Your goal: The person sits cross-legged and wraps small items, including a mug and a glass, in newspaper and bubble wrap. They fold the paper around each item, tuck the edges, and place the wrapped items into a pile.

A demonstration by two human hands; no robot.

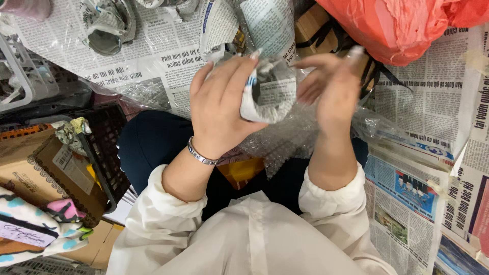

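Newspaper bundle [270,86], centre frame, raised above the lap: a rounded object wrapped in newsprint, its open end facing the camera with the paper edges tucked inward. Left hand [221,104] cups the bundle from the side, fingers curled around it, a silver bracelet [201,154] at the wrist. Right hand [331,86] stands just beside the bundle, fingers spread and loose, gripping nothing. Bubble wrap [285,137] lies beneath, over the lap. Similar wrapped bundles [107,25] rest on newspaper sheets [423,102] covering the floor; an orange bag [397,25] sits at upper right, a black crate [104,147] and a cardboard box [35,168] at left. Step in hand, as judged: closing the wrap. The loose edges appear to call for pressing in by the free hand.
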